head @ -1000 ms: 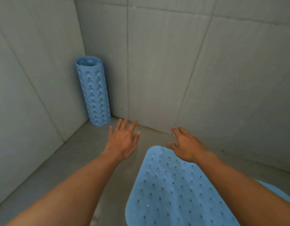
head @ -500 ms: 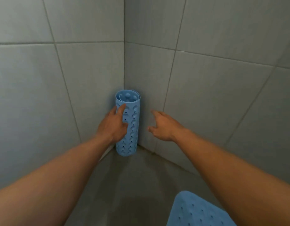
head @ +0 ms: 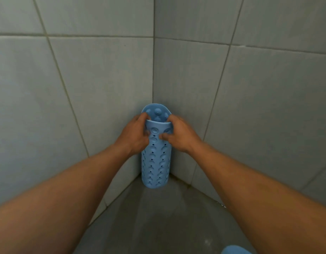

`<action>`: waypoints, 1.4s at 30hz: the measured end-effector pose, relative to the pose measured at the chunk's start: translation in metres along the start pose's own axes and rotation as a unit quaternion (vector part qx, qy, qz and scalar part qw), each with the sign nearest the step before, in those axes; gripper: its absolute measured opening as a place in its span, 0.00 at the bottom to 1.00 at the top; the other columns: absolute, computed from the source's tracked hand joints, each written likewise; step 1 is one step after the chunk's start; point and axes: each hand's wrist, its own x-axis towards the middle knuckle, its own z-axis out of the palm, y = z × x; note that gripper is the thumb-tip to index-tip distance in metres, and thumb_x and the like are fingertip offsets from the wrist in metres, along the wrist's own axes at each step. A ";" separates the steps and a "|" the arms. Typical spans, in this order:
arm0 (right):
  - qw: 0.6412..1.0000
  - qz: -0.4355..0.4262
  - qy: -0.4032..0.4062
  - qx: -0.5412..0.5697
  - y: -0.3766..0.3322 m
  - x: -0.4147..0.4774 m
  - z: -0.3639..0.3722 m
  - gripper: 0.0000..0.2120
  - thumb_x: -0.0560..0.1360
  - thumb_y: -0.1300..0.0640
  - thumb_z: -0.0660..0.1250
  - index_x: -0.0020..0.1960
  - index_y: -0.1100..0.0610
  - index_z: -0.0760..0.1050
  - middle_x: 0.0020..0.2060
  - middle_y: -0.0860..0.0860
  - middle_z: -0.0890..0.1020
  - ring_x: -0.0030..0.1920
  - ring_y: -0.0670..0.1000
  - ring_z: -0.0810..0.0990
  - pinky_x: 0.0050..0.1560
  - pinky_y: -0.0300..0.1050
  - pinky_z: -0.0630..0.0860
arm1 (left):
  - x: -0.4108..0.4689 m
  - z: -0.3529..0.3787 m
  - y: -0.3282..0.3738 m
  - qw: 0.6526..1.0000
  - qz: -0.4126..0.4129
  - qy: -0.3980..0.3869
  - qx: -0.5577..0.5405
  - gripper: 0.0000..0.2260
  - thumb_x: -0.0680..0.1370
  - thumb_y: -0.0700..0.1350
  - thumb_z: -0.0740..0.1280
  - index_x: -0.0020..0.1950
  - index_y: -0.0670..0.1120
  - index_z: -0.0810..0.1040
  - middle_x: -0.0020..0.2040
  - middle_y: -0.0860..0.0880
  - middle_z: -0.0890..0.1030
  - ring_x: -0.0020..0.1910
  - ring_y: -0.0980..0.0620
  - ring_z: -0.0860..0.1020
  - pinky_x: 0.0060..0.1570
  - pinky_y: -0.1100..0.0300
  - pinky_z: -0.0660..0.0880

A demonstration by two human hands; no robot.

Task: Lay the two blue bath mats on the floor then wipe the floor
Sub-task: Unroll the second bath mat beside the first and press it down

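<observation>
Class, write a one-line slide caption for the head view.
Left hand and right hand grip the top of the rolled mat standing upright in the tiled corner.

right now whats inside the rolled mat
Suction cups line the inner wall of the rolled mat. Lower down is hidden by its front edge, the left hand and right hand.

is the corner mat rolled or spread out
Rolled: the mat stands upright as a tube, left hand and right hand gripping its top.

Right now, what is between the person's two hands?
The rolled blue bath mat, upright in the corner; left hand and right hand grip its top. Head view.
</observation>
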 end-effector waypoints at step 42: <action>0.987 0.070 0.054 0.132 -0.118 -0.475 -0.110 0.15 0.63 0.58 0.77 0.36 0.53 0.70 0.35 0.50 0.78 0.36 0.50 0.78 0.40 0.59 0.82 | -0.412 -0.043 0.223 0.874 -0.323 -0.211 -0.296 0.29 0.67 0.46 0.70 0.67 0.59 0.74 0.70 0.53 0.73 0.71 0.46 0.66 0.69 0.33 0.57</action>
